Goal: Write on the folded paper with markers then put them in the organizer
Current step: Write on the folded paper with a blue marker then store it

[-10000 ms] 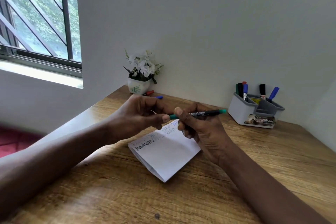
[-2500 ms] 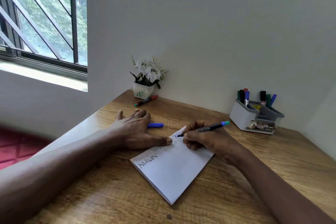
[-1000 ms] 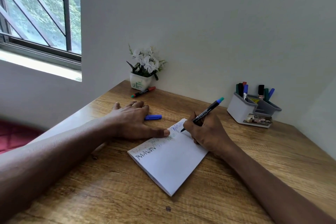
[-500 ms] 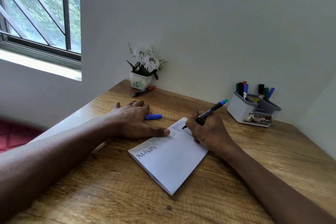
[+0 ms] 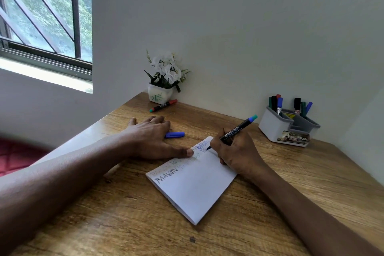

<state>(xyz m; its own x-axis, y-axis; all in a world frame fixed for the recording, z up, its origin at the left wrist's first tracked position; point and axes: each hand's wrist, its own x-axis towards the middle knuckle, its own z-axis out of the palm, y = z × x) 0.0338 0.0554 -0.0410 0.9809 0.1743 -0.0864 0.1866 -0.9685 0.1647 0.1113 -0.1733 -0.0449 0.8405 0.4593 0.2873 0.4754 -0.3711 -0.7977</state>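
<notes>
A folded white paper point(image 5: 193, 185) lies on the wooden desk, with several handwritten words along its far edge. My right hand point(image 5: 239, 154) grips a black marker point(image 5: 234, 131) with a blue end, its tip touching the paper's far corner. My left hand point(image 5: 149, 137) lies flat on the desk, its thumb pressing the paper's far edge. A blue cap point(image 5: 175, 134) lies just beyond my left fingers. The grey-and-white organizer point(image 5: 287, 129) stands at the back right, holding several markers.
A black marker with a red cap point(image 5: 163, 105) lies at the back by a small white pot of white flowers point(image 5: 163, 83). Walls close the desk behind and on the right. A barred window is at the upper left.
Ten seconds ago both hands held the marker above the paper. Since then my left hand settled flat beside the paper. The marker tip has moved down to a second line at the paper's far corner.
</notes>
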